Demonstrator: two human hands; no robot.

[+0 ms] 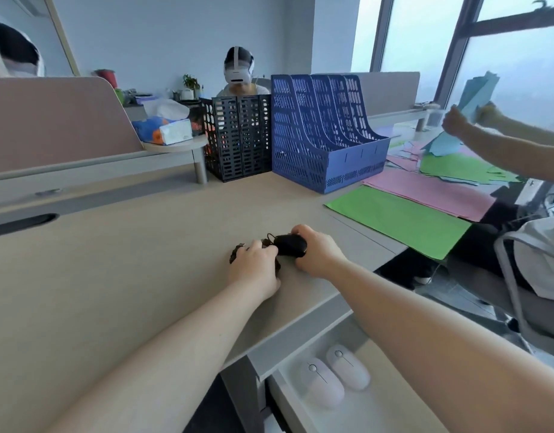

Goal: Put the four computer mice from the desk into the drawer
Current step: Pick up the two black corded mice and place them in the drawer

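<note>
Black mouse (290,245) | long axis left-right | right hand (317,252) gripping

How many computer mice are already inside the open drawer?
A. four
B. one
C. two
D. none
C: two pale mice lie side by side in the open drawer, while the left hand and the right hand are each on a black mouse on the desk.
</note>
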